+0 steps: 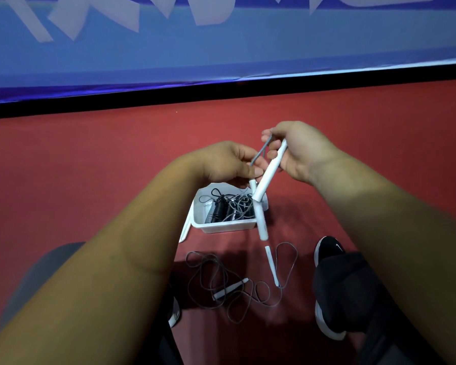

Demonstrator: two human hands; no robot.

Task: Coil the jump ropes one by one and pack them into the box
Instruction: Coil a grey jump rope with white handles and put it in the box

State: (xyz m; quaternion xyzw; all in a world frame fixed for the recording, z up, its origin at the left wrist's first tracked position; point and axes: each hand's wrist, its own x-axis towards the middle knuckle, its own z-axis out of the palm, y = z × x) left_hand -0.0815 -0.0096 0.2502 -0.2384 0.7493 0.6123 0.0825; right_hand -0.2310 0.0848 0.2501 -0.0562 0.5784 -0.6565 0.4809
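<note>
- My left grip and right grip are both raised near the middle of the view, above the box, with the held jump rope between them.
- Right grip: the fingers curl round the top end of the upper handle. This white stick slants from 1 o'clock down to 7 o'clock, its low end over the box's far rim.
- Left grip: thumb and fingertips pinch narrowly on the grey cord, which runs as a short doubled strand from this grip up to the right grip's fingers.
- The lower handle hangs from under the left thumb and passes behind the upper handle. It points toward 6 o'clock, in front of the box's right side. It looks motion-blurred, and I cannot tell whether the thumb also touches its top.
- The box, white and open, sits on the red floor just at 6 o'clock of the grips. Inside lie the coiled ropes, black and grey, bunched together.
- A white panel leans against the box's left side.
- The loose jump rope lies on the floor at 6 o'clock of the box, near it but apart. Its grey line sprawls in open loops and both white handles lie flat.
- A black shoe rests at 3 o'clock of that rope.
- A blue banner spans the 12 o'clock edge.
</note>
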